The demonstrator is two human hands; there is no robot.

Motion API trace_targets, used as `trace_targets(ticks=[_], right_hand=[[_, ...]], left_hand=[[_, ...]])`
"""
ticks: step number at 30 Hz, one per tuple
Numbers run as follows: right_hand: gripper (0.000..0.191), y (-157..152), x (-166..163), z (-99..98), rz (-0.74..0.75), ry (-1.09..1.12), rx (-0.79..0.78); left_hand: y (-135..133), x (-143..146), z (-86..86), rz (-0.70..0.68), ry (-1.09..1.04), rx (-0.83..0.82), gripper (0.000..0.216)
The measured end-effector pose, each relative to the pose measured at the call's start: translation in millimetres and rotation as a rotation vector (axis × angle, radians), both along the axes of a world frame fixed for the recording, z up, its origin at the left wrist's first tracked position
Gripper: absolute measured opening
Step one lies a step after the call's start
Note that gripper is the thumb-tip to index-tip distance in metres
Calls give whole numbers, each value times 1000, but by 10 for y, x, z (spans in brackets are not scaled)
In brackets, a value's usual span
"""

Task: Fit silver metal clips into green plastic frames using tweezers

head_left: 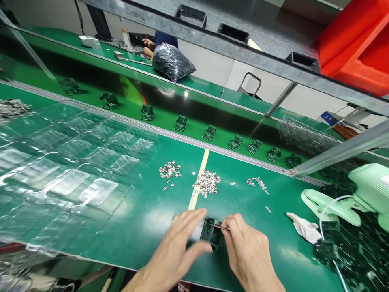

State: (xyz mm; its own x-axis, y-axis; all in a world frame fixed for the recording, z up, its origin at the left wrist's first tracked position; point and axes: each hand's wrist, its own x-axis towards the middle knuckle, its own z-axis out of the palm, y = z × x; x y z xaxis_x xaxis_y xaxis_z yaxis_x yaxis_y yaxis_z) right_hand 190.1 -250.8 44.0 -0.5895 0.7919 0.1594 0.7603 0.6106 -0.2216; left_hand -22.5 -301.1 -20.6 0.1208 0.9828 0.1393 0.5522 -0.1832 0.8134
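On the green tabletop near its front edge is a small dark plastic housing (208, 232) with an open, hollowed top. My left hand (179, 239) is at its left side, fingers stretched and thumb apart, the thumb tip by the housing's lower edge; whether it touches I cannot tell. My right hand (246, 243) pinches a thin metal tool (219, 227), its tip reaching over the housing; its exact kind does not show. Beyond the hands lie a pile of small silvery metal pieces (208, 182) and a looser pile of similar pieces (170, 170).
Clear plastic blister trays (100, 190) cover the left side. Several dark housings stand in a row on the green moving belt or strip (194, 136) behind. At right are thin metal strips (260, 183), a white cloth (304, 228), a pale green clip fan (367, 194) and heaped dark parts (358, 255).
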Motion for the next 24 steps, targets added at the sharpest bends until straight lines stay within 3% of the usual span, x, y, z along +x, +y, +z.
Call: trace_targets(ticks=[2,4,7,10,16,21,24], right_hand=[[15,42,47,17,-9,46,-18],[8,47,88,16,-45,140,-20],[6,-8,117,5,-117,270,-22],[7,-117,88,31,-143,387,-67],[14,-398,-198,140,-175,591,-316],[6,-479,-419,126,-294,775,-559],[6,-484,-418,122,-352,901,-657]], left_hand=[[156,-290,-26,211,62,46,34],[331,-580,-78,382,119,61,28],[548,-879,-168,466,159,14,21],[625,-954,-190,491,113,-35,19],[318,-550,87,430,-225,-139,31],[-141,16,307,243,-936,-406,28],[-314,234,320,245,-1139,-459,24]])
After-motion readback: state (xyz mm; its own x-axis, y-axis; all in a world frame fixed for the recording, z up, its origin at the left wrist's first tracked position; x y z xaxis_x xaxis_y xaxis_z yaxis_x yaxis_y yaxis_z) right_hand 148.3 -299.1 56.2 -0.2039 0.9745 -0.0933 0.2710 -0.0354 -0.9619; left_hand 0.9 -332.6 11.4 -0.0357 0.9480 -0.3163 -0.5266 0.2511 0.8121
